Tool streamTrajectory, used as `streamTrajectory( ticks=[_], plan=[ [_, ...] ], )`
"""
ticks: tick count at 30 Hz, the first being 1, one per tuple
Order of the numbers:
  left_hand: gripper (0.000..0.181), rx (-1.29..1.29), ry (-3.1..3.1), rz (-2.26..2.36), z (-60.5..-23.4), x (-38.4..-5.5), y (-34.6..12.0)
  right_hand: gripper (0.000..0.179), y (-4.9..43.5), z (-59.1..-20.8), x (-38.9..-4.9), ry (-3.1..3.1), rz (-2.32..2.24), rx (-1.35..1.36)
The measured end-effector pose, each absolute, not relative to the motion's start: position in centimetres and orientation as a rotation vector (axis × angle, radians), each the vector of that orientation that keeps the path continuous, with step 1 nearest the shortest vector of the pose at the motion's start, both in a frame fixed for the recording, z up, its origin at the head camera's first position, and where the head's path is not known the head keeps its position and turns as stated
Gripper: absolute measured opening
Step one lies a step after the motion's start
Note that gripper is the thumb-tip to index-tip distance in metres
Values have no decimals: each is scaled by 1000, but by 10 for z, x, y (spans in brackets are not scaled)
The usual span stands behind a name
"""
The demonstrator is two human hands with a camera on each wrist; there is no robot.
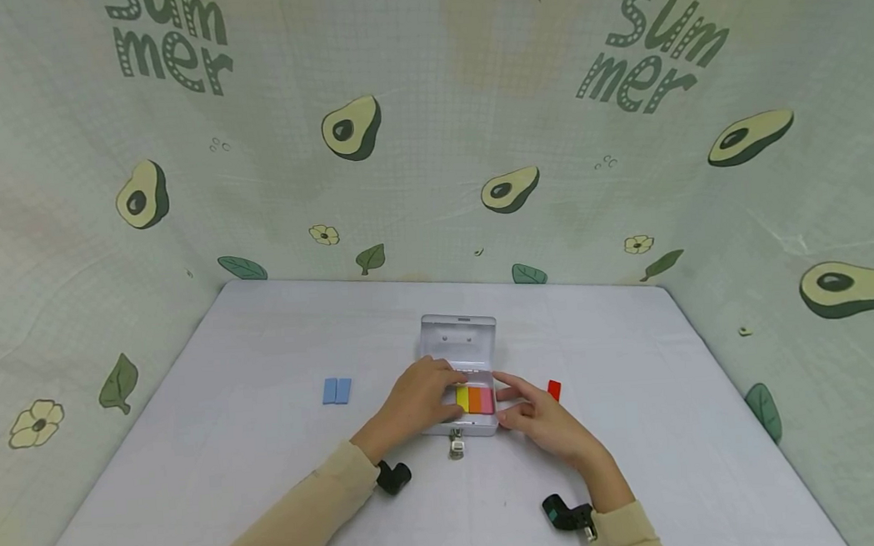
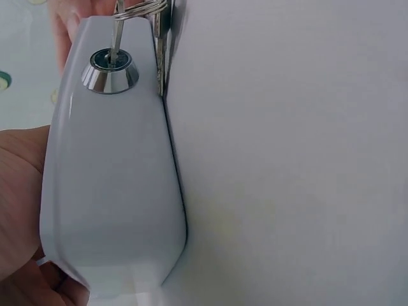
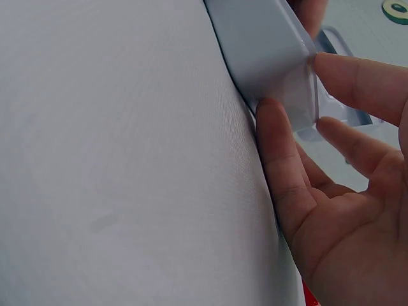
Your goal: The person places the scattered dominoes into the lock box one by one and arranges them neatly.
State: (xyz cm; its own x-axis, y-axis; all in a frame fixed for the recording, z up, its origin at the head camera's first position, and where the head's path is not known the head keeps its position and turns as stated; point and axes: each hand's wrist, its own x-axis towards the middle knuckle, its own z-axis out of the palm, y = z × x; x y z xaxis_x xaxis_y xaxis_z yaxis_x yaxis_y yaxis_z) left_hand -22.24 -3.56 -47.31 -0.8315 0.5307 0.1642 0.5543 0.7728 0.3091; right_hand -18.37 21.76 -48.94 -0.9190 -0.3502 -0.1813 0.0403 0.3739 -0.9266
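Note:
A small white metal cash box (image 1: 476, 427) stands on the table with its lid (image 1: 458, 338) raised at the back. Inside it, yellow (image 1: 463, 399), orange (image 1: 475, 400) and pink (image 1: 486, 400) blocks lie side by side. My left hand (image 1: 414, 395) reaches over the box's left part, thumb and fingers dipping inside beside the yellow block; I cannot tell whether they hold anything, since the hand hides that part. With extended fingers, my right hand (image 3: 344, 217) touches the box's right end. A key (image 2: 117, 32) sits in the front lock (image 2: 109, 70).
Two blue blocks (image 1: 336, 391) lie together on the table left of the box. A red block (image 1: 554, 390) lies to the right, just beyond my right hand. More keys (image 1: 457, 447) hang on the ring in front. Patterned cloth walls (image 1: 429, 140) rise around the table.

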Motion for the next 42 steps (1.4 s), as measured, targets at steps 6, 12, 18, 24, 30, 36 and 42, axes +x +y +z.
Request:
streamTrajectory(
  ticks=[6, 12, 18, 24, 30, 36, 42],
  plan=[
    [40, -906, -2876, -607, -467, -222, -44, 68, 218, -490, -184, 2288, -1561, -269],
    [39, -880, -2872, -650, -458, -223, -53, 68, 219, -490, -184, 2290, -1564, -267],
    [41, -865, -2865, -647, -451, -224, -62, 68, 220, -490, -183, 2302, -1556, -259],
    [40, -854, -2853, -677, -446, -225, -75, 68, 220, -490, -183, 2295, -1563, -259],
    [42, -835, -2857, -693, -443, -228, -91, 68, 219, -490, -183, 2301, -1558, -268],
    [44, -826, -2860, -684, -441, -231, -107, 68, 219, -489, -184, 2305, -1554, -262],
    [47, -782, -2873, -648, -441, -231, -123, 68, 218, -489, -183, 2300, -1556, -268]
  ],
)
